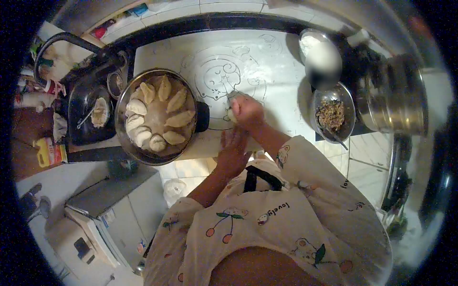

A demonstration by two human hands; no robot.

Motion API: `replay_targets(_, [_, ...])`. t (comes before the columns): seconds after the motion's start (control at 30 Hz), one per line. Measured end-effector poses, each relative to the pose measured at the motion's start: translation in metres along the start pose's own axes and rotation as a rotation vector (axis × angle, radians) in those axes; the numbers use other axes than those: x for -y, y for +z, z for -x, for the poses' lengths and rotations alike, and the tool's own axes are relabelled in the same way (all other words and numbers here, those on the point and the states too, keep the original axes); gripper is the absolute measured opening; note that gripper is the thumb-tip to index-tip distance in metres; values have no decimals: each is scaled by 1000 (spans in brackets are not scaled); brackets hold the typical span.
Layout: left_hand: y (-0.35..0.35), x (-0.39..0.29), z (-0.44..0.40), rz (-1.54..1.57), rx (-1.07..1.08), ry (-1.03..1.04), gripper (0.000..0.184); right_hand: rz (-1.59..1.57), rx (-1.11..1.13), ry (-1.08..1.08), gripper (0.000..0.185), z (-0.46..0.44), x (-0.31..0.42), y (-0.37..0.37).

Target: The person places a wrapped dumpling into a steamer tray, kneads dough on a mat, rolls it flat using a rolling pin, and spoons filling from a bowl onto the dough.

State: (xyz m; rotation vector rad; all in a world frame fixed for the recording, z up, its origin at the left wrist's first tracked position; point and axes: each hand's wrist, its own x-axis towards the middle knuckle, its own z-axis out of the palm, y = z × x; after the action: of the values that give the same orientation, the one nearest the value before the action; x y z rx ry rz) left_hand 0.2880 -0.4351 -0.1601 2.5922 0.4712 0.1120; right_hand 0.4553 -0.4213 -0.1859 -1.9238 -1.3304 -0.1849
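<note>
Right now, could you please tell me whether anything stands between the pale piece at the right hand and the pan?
Only the black handle of the pan juts toward the right hand and pale piece; otherwise, white surface shows between.

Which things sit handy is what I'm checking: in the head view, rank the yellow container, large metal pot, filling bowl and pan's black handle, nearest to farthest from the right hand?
From the right hand:
1. Pan's black handle, just left
2. Filling bowl, right
3. Large metal pot, farther right
4. Yellow container, far left
</note>
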Motion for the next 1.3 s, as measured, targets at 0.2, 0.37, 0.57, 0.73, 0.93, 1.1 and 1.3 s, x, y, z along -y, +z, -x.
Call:
replay_targets(0.2, [-29,9,-32,326,-278,-76,54,-819,-314,818,29,14,-31,-54])
replay_targets(0.37, [-20,2,-133,-146,-332,-33,67,-296,-261,446,37,48,-63,-66])
replay_targets(0.57, [5,-16,-65,-191,-104,-87,83,-185,-116,315,47,44,-51,-77])
replay_targets(0.73, [-1,-14,-109,-229,-220,-172,85,-247,-4,435,55,42,-54,-81])
replay_targets(0.93, [-8,17,-177,-220,-339,-299,82,-238,-15,421,61,47,-52,-84])
replay_targets(1.1, [14,-21,-92,-234,-69,-144,83,-211,-91,320,59,51,-59,-75])
replay_targets(1.3, [7,-20,-100,-242,-96,-125,89,-200,-85,297,52,46,-55,-79])
